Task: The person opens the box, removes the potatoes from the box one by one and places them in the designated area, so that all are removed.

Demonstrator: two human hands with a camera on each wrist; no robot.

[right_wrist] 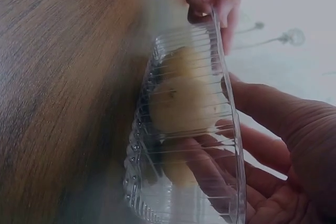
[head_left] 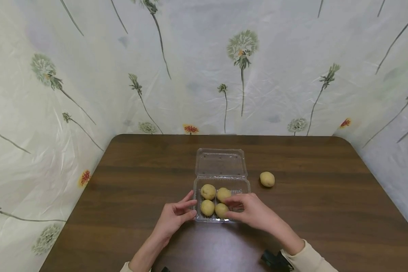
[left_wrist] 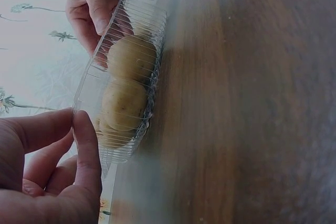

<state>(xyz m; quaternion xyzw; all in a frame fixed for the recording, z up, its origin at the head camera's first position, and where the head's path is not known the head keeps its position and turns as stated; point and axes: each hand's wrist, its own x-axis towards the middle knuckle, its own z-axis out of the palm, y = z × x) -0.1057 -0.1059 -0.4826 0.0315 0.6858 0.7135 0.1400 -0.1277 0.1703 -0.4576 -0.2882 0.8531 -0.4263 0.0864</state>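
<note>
A clear plastic clamshell box (head_left: 221, 177) lies with its lid folded back on the table. Several round yellow potatoes sit in its left part, among them a far-left potato (head_left: 208, 191) and a near-left potato (head_left: 207, 208). My left hand (head_left: 173, 217) pinches the box's left rim between thumb and fingers, as the left wrist view shows. Reaching over the right side, my right hand (head_left: 253, 211) has its fingers inside the box. Its thumb and fingers are around the near-right potato (right_wrist: 181, 103), seen through the ribbed wall.
One loose potato (head_left: 267, 179) lies right of the box on the dark wooden table (head_left: 139, 170). Behind the table hangs a flower-printed sheet (head_left: 197, 75). A black device (head_left: 277, 260) is at the right wrist by the cream sleeve (head_left: 309, 258).
</note>
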